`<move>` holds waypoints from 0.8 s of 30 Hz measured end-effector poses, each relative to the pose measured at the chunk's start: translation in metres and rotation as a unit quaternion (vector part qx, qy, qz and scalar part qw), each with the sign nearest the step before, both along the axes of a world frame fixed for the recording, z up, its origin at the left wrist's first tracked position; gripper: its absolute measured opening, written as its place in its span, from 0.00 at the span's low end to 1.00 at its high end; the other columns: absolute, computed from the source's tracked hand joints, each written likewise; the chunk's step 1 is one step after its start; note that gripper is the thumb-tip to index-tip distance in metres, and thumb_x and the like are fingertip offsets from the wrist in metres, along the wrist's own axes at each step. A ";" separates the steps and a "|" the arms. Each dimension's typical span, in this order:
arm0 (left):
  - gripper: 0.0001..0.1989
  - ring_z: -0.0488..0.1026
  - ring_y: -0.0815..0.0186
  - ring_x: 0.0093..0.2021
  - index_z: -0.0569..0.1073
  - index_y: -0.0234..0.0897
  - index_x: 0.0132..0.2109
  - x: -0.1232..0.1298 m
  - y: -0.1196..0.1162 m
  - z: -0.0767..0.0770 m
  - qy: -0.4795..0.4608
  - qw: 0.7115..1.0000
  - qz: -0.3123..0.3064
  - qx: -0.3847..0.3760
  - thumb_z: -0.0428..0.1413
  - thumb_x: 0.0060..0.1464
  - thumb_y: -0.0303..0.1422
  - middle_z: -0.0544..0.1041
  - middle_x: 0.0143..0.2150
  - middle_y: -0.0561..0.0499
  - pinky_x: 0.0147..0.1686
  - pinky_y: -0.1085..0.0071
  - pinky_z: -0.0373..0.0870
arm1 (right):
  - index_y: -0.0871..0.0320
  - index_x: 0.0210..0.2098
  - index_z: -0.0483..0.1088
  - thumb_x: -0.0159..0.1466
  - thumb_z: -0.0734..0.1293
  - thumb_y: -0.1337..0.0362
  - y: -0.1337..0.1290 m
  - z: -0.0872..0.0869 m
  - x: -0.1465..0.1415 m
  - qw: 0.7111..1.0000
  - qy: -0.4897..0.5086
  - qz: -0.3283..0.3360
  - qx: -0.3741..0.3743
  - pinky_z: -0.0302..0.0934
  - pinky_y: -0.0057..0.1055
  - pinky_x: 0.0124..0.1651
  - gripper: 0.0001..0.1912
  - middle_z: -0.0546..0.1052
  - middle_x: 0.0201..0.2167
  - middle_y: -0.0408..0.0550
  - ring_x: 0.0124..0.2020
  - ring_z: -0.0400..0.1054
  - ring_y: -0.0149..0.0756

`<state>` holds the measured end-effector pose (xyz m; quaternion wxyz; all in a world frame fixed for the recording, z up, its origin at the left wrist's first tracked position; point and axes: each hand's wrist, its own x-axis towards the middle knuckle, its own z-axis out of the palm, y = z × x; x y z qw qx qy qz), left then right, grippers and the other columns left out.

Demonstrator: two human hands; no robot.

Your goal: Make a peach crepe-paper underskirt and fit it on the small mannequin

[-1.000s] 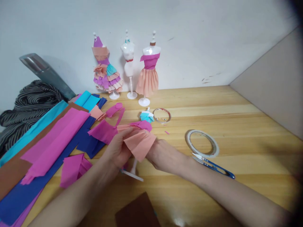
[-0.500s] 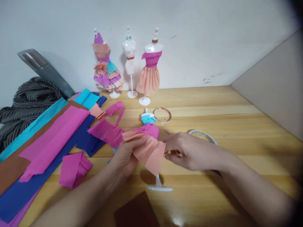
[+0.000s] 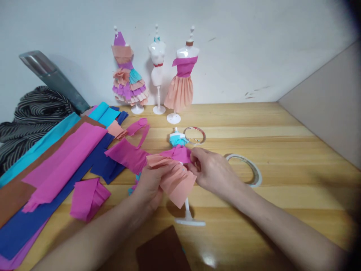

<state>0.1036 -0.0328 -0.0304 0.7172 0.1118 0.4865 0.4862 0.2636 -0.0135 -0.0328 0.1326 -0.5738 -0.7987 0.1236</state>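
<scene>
A small mannequin (image 3: 187, 214) on a white stand wears a turquoise top (image 3: 178, 140) and a magenta piece (image 3: 178, 153) at its waist. My left hand (image 3: 153, 182) pinches a gathered peach paper skirt (image 3: 176, 186) against the mannequin's front, thumb on top. My right hand (image 3: 207, 167) is closed at the right end of the magenta piece, its fingertips bent in at the waist. Whether the right fingertips grip that piece or something smaller is hard to make out. A magenta paper piece (image 3: 128, 156) lies just left of the skirt.
Three mannequins (image 3: 184, 67) stand by the wall, two dressed. Coloured paper strips (image 3: 67, 158) and striped cloth (image 3: 39, 113) lie at left, with a folded magenta piece (image 3: 88, 199) nearer. A beaded ring (image 3: 195, 135) and a tape roll (image 3: 255, 177) are at right; brown paper (image 3: 163, 252) is in front.
My right hand has moved slightly up and left, from the skirt's right edge to the magenta waist piece. The tape roll shows more fully. My left hand keeps its pinch on the skirt.
</scene>
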 end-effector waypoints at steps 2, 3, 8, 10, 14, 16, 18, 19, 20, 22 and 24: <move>0.10 0.77 0.63 0.31 0.75 0.31 0.28 0.002 -0.001 0.001 0.006 1.000 0.001 0.001 0.66 0.36 0.23 0.80 0.29 0.46 0.38 0.67 0.75 | 0.58 0.37 0.65 0.58 0.60 0.68 -0.001 -0.001 0.000 0.999 0.003 -0.002 0.054 0.48 0.29 0.26 0.06 0.73 0.30 0.48 0.25 0.65 0.36; 0.10 0.77 0.63 0.32 0.75 0.32 0.28 0.002 -0.001 0.001 0.005 1.000 -0.003 0.003 0.67 0.36 0.23 0.80 0.30 0.47 0.39 0.67 0.75 | 0.59 0.40 0.65 0.59 0.60 0.67 -0.002 -0.002 -0.001 0.996 0.003 0.003 0.084 0.49 0.29 0.25 0.09 0.73 0.32 0.49 0.26 0.66 0.37; 0.10 0.76 0.61 0.35 0.75 0.36 0.30 0.004 -0.001 -0.004 0.011 0.999 -0.011 0.041 0.67 0.37 0.27 0.80 0.34 0.48 0.42 0.63 0.73 | 0.58 0.49 0.68 0.64 0.60 0.64 -0.002 -0.006 -0.006 0.978 -0.018 0.054 0.202 0.51 0.29 0.24 0.14 0.72 0.37 0.52 0.30 0.68 0.38; 0.10 0.76 0.61 0.36 0.75 0.35 0.29 0.004 -0.001 -0.005 0.020 0.998 -0.010 0.050 0.67 0.36 0.27 0.80 0.33 0.48 0.42 0.64 0.72 | 0.58 0.43 0.70 0.64 0.60 0.66 0.000 -0.008 -0.007 0.973 0.012 0.057 0.223 0.53 0.29 0.24 0.10 0.72 0.37 0.52 0.30 0.68 0.37; 0.11 0.75 0.62 0.35 0.76 0.32 0.29 0.004 -0.001 -0.004 0.011 0.998 -0.005 0.055 0.68 0.35 0.26 0.79 0.33 0.46 0.42 0.65 0.72 | 0.58 0.34 0.70 0.63 0.59 0.70 0.008 -0.011 -0.007 0.965 0.131 0.058 0.221 0.59 0.30 0.28 0.08 0.71 0.33 0.50 0.29 0.67 0.35; 0.10 0.75 0.62 0.36 0.76 0.31 0.29 0.004 -0.001 -0.004 0.004 0.999 -0.003 0.052 0.67 0.36 0.25 0.79 0.33 0.46 0.44 0.64 0.72 | 0.58 0.34 0.70 0.63 0.59 0.71 0.010 -0.009 -0.007 0.960 0.164 0.075 0.215 0.61 0.31 0.30 0.08 0.72 0.33 0.50 0.31 0.68 0.36; 0.10 0.75 0.62 0.36 0.75 0.32 0.29 0.004 -0.001 -0.004 0.001 0.999 -0.005 0.046 0.67 0.36 0.25 0.79 0.33 0.46 0.44 0.64 0.72 | 0.56 0.32 0.69 0.63 0.59 0.71 0.010 -0.005 -0.007 0.961 0.175 0.081 0.200 0.62 0.32 0.31 0.08 0.72 0.34 0.51 0.34 0.69 0.38; 0.10 0.75 0.63 0.35 0.75 0.32 0.29 0.004 -0.001 -0.004 0.002 0.999 -0.005 0.044 0.67 0.36 0.25 0.79 0.32 0.46 0.43 0.65 0.72 | 0.56 0.31 0.68 0.64 0.58 0.71 0.009 -0.002 -0.007 0.963 0.181 0.074 0.187 0.62 0.32 0.32 0.09 0.72 0.33 0.51 0.35 0.69 0.38; 0.09 0.74 0.63 0.35 0.75 0.32 0.29 0.004 -0.002 -0.004 0.003 0.999 -0.003 0.041 0.67 0.37 0.25 0.79 0.32 0.46 0.43 0.66 0.72 | 0.56 0.31 0.67 0.64 0.58 0.71 0.008 0.001 -0.008 0.965 0.188 0.063 0.172 0.62 0.32 0.32 0.09 0.72 0.33 0.50 0.35 0.69 0.38; 0.09 0.75 0.62 0.36 0.75 0.32 0.30 0.004 -0.002 -0.004 0.001 0.999 0.000 0.036 0.67 0.37 0.24 0.79 0.34 0.45 0.44 0.65 0.72 | 0.55 0.32 0.68 0.64 0.59 0.70 0.007 0.006 -0.008 0.968 0.200 0.053 0.144 0.62 0.32 0.32 0.08 0.73 0.32 0.49 0.34 0.69 0.37; 0.10 0.75 0.61 0.38 0.75 0.32 0.31 0.005 -0.002 -0.003 -0.004 0.999 -0.006 0.050 0.66 0.38 0.24 0.79 0.36 0.45 0.46 0.63 0.71 | 0.56 0.36 0.69 0.64 0.62 0.66 0.007 0.007 -0.008 0.967 0.199 0.076 0.137 0.63 0.33 0.34 0.05 0.73 0.35 0.51 0.35 0.69 0.38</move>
